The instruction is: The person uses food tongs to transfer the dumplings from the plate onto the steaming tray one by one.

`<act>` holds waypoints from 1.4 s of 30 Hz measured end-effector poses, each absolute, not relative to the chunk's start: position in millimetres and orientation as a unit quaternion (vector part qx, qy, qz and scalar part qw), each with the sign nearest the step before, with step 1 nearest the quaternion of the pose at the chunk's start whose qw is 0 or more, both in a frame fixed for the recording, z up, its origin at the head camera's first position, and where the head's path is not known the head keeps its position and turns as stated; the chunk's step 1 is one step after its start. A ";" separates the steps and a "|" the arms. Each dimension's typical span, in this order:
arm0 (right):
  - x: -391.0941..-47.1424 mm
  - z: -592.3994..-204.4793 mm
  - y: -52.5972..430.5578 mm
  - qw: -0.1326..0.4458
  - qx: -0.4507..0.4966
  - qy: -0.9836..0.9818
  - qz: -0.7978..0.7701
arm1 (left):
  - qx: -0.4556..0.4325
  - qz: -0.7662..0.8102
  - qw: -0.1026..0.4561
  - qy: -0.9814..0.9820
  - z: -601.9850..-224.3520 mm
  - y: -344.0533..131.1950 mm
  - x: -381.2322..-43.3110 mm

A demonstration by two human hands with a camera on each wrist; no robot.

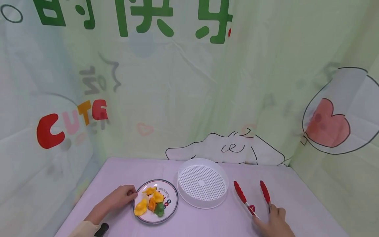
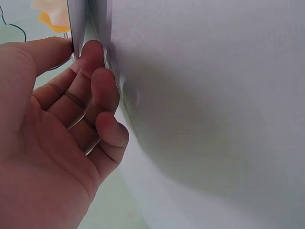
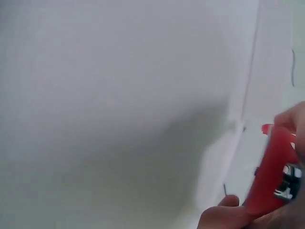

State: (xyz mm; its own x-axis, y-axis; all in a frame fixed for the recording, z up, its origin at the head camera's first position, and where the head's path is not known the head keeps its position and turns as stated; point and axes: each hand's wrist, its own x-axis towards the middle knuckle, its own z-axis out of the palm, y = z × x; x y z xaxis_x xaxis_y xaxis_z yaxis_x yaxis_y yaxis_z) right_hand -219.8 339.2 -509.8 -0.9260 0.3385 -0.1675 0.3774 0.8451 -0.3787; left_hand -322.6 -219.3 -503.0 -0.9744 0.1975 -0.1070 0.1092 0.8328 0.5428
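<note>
My left hand [image 1: 120, 197] pinches the left rim of a round white plate [image 1: 171, 212] with a dark edge. The left wrist view shows the thumb against the tilted plate [image 2: 77, 24] and fingers beneath its edge. On the plate lie several dumpling-like pieces: yellow [image 1: 141, 207], orange [image 1: 152, 204] and green [image 1: 159, 209]. At the right, my right hand [image 1: 275, 223] grips red-tipped tongs [image 1: 240, 192], their arms spread wide and nothing between the tips. In the right wrist view, fingers [image 3: 226, 219] curl on the tongs' red handle [image 3: 271, 176].
A round white perforated steamer tray [image 1: 204, 204] stands between the plate and the tongs. The pale purple tabletop [image 1: 207, 223] ends at a printed cloth backdrop [image 1: 189, 98] behind, with cloth walls at both sides.
</note>
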 end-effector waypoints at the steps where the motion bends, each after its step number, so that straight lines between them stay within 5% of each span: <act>1: -219.6 -505.2 337.9 0.046 0.190 0.958 -0.211 | 0.082 0.278 0.079 0.954 -503.2 -219.8 -322.9; 19: -212.1 -446.7 243.8 0.052 0.082 0.950 -0.296 | 0.074 0.267 0.087 0.957 -496.0 -217.2 -321.0; 31: -200.8 -448.8 169.2 0.079 -0.088 0.951 -0.286 | 0.075 0.276 0.093 0.954 -505.2 -221.0 -327.7; 42: -211.1 -464.3 131.1 0.123 -0.129 0.954 -0.240 | 0.074 0.279 0.086 0.954 -505.7 -221.5 -327.0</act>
